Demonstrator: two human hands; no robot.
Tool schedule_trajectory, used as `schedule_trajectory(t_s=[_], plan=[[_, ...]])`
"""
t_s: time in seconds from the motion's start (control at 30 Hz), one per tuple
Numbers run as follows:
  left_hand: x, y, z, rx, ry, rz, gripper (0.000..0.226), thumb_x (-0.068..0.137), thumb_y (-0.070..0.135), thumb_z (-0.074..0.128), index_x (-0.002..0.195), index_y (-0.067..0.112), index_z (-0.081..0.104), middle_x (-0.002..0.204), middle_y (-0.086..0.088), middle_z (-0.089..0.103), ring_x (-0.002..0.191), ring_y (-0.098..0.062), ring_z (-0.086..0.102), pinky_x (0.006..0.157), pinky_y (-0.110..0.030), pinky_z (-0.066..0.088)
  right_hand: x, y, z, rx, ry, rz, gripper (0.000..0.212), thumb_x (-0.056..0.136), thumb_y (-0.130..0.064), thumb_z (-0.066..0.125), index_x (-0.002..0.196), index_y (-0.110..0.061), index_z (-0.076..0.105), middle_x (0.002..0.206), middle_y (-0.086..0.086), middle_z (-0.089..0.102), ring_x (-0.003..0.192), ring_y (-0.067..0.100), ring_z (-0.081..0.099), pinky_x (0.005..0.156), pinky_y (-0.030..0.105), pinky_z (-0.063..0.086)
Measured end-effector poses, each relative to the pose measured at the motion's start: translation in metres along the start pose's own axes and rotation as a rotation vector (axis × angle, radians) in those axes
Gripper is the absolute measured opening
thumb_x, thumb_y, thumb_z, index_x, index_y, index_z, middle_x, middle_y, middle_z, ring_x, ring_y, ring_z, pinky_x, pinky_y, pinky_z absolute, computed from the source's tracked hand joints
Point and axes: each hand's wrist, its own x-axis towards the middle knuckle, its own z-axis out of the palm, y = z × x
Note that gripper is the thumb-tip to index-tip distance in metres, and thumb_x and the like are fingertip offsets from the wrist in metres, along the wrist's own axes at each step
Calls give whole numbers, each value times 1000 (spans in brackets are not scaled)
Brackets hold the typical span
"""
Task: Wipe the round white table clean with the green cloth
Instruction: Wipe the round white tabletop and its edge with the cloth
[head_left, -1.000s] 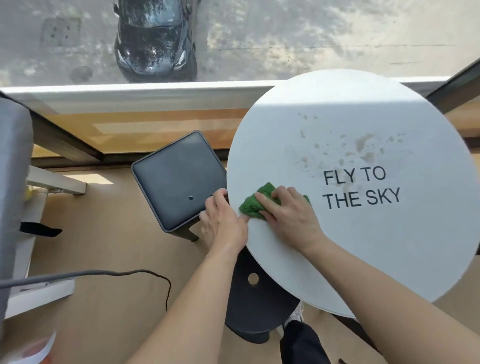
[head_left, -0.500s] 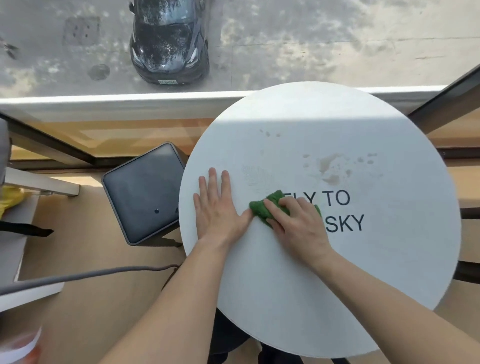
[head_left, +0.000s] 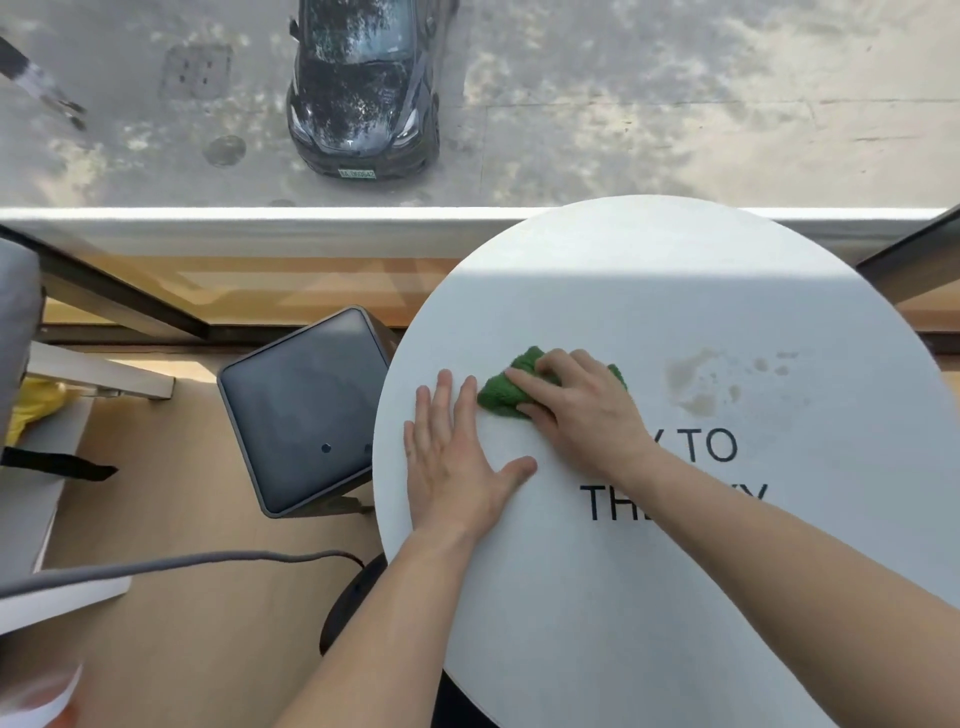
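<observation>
Moved: right hand (head_left: 582, 410) and green cloth (head_left: 511, 389) have slid up the tabletop since half a second back, now sitting above the lettering instead of on it; left hand (head_left: 457, 462) is in pretty much the same flat spot.
Right hand: pressed down on the cloth, fingers curled over a bunched wad of it, so clamped on it against the table.
Left hand: flat on the table, fingers spread, nothing under it, fingertips just beside the cloth's left edge.
Cloth look: deep green, knitted-looking, scrunched up, poking out both sides of the hand.
Table: round white table (head_left: 675, 597), black print partly covered by the right forearm, "TO" and "TH" readable.
Stains: brownish stains (head_left: 696, 382) right of the cloth, not touching it, with smaller specks further right.
Containers: honestly none clear; the dark square thing (head_left: 304, 410) left of the table might be a bin or a stool, can't tell, top looks closed.
Floor stuff: grey cable (head_left: 208, 564) running across the wooden floor.
Outside: black car (head_left: 363, 88) parked below the window.
</observation>
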Motion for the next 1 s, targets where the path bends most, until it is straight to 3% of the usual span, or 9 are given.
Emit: schedule_trajectory(t_s=[0.07, 0.23, 0.4, 0.47, 0.6, 0.7, 0.83, 0.93, 1.0], plan=[[1, -1, -1, 5, -2, 1, 109, 74, 69, 63, 155, 34, 0, 162, 13, -18, 146, -12, -25, 121, -38, -9, 29, 26, -5, -58, 42, 53, 30, 91, -30, 62, 119, -20, 69, 99, 9, 58, 78, 32, 52, 66, 43, 50], [1, -4, -2, -6, -9, -7, 108, 73, 71, 62, 155, 36, 0, 162, 15, -19, 146, -10, -25, 121, -37, -8, 105, 45, -6, -78, 142, 547, 31, 95, -30, 56, 124, -21, 65, 114, 8, 52, 103, 33, 46, 84, 46, 45], [-1, -3, -13, -43, -5, 14, 103, 73, 68, 64, 154, 34, 11, 163, 17, -8, 149, -9, -15, 122, -38, 9, 29, -32, 7, 43, 32, 165, 31, 87, -23, 71, 118, -20, 69, 100, 6, 59, 82, 29, 52, 69, 34, 45], [-1, -11, -21, -77, -12, 58, 92, 77, 58, 66, 152, 34, 19, 162, 21, -3, 149, -5, -9, 120, -35, 19, 19, -25, -1, 32, -27, 68, 35, 86, -25, 73, 121, -22, 69, 100, 5, 59, 82, 29, 54, 68, 33, 47], [-15, -45, -32, 38, 93, -8, 84, 78, 60, 64, 147, 29, 29, 160, 11, 16, 145, -14, 14, 114, -34, 30, 74, -1, -1, -52, 61, 358, 29, 94, -28, 61, 122, -24, 65, 109, 6, 52, 101, 30, 49, 76, 41, 50], [-34, -65, -33, -27, 197, -97, 70, 79, 53, 68, 139, 26, 44, 145, 10, 36, 129, -15, 36, 93, -31, 42, 101, -31, 15, -45, 116, 519, 22, 95, -25, 55, 114, -19, 64, 110, 7, 50, 100, 29, 46, 78, 41, 45], [-38, -84, -32, -373, 253, -139, 40, 83, 15, 66, 123, 20, 62, 130, 11, 55, 117, -11, 53, 97, -27, 44, 46, -110, 39, 47, 26, 125, 27, 90, -20, 62, 116, -19, 68, 99, 9, 57, 78, 31, 51, 66, 40, 46], [-41, -99, -35, -466, 267, -190, 18, 84, 15, 66, 100, 24, 64, 102, 11, 61, 94, -13, 61, 86, -39, 51, 12, -125, 35, 92, -102, -113, 30, 93, -29, 52, 117, -21, 68, 97, 7, 58, 74, 29, 51, 64, 38, 48], [-44, -103, -35, -504, 219, -235, 17, 87, 19, 66, 98, 30, 59, 99, 15, 62, 91, -10, 60, 84, -39, 51, 37, -106, 36, 37, -85, -116, 32, 93, -31, 51, 117, -21, 68, 98, 9, 57, 77, 31, 52, 65, 41, 51]])
